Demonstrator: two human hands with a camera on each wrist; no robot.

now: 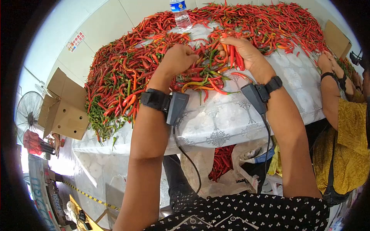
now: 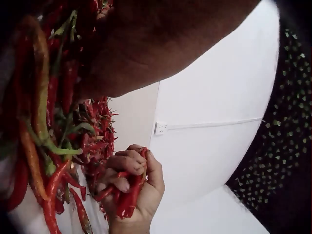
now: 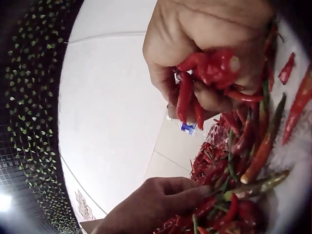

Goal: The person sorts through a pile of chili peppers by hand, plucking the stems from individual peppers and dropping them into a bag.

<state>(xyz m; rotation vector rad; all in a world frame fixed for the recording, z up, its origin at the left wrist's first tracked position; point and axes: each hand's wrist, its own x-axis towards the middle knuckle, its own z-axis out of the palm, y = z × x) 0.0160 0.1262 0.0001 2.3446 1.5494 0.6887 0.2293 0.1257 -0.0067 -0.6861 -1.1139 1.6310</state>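
A heap of red chili peppers, mixed with some orange and green ones, spreads across the table. My right hand grips a small bunch of red chilies, curled fingers round them and their tips sticking out. The same bunch shows in the left wrist view, in the right hand. My left hand is at the near part of the heap, bent fingers down among the chilies; in the right wrist view the left hand's fingertips meet a green stem. I cannot tell whether they pinch a chili.
A water bottle stands behind the heap. The patterned white tablecloth shows along the near side. At left are a cardboard box and a fan. Another person's hand is at the right. A bag of chilies sits below the table.
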